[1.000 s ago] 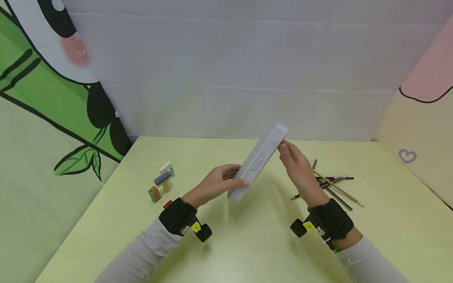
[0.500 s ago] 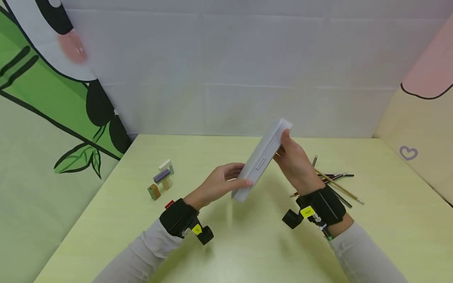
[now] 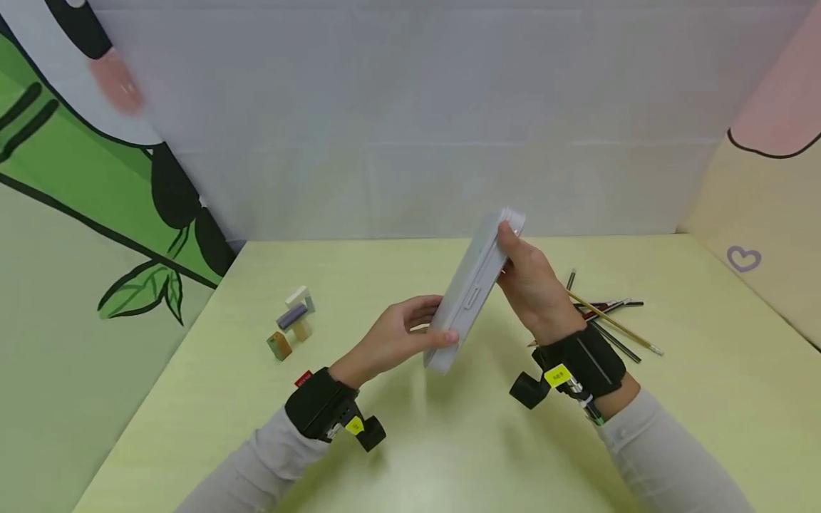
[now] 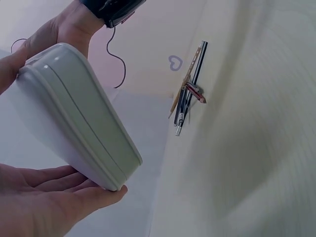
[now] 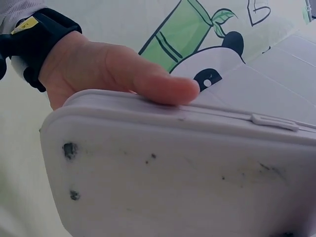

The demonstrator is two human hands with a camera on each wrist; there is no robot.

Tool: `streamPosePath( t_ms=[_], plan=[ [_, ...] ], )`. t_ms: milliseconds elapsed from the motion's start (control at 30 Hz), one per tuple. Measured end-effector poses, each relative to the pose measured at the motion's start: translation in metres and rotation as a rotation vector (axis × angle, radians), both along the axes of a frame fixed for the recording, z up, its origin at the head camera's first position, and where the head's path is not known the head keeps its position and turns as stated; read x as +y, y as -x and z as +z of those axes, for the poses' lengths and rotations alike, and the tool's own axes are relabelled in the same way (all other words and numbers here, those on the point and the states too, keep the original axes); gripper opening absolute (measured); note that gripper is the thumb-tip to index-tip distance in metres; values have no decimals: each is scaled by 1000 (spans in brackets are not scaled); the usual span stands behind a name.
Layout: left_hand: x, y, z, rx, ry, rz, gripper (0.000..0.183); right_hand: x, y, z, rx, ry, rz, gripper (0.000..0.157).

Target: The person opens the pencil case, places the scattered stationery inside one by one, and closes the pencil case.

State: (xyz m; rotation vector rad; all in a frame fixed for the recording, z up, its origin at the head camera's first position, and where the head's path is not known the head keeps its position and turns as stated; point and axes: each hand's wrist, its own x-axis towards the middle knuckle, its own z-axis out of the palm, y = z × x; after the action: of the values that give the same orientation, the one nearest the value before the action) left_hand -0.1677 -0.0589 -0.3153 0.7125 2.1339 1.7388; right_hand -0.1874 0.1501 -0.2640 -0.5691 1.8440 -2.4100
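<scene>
A white plastic pencil case [image 3: 474,285] is held tilted above the table, its lid closed and a small latch on the long side. My left hand [image 3: 400,335] grips the lower end, thumb on the near edge and fingers behind. Near the upper end, my right hand [image 3: 535,288] holds it with the thumb on the edge; its other fingers are partly hidden. In the left wrist view the case [image 4: 84,113] spans between both hands. Dark scuffs mark one broad face of the case [image 5: 173,168] in the right wrist view, where my left thumb [image 5: 168,89] presses the edge.
Several pencils [image 3: 616,329] lie crossed in a loose pile on the table [image 3: 410,456], right of the case. Several small coloured blocks [image 3: 293,317] stand grouped on the left. A pale cloth wall [image 3: 385,128] rises behind the table.
My right hand has moved from touching the case's upper end to gripping it with the thumb over the edge. The case has tipped a little steeper. My left hand keeps its hold.
</scene>
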Motion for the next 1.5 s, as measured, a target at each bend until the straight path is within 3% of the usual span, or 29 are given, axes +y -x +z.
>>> streamPosePath(
  t_ms=[133, 433, 700, 967, 1167, 1267, 1500],
  plan=[
    [1, -2, 3, 5, -24, -20, 65, -1, -2, 6, 16, -18, 8, 57],
    [1, -10, 3, 23, -7, -23, 64, -3, -6, 4, 25, 32, 67, 36],
    [-4, -13, -1, 32, 35, -18, 55, -3, -8, -1, -50, 120, 110, 55],
    [-12, -9, -2, -7, -28, -57, 54, 2, -7, -4, -17, 178, 128, 40],
    [-24, -7, 3, -139, -229, -86, 54, 9, -6, -8, -10, 321, 110, 33],
    [-28, -7, 6, -220, -325, -110, 53, 12, -7, -8, -12, 376, 87, 38],
    [-30, -7, 9, -346, -442, -82, 44, 19, -10, -10, 17, 388, 81, 50]
  ],
)
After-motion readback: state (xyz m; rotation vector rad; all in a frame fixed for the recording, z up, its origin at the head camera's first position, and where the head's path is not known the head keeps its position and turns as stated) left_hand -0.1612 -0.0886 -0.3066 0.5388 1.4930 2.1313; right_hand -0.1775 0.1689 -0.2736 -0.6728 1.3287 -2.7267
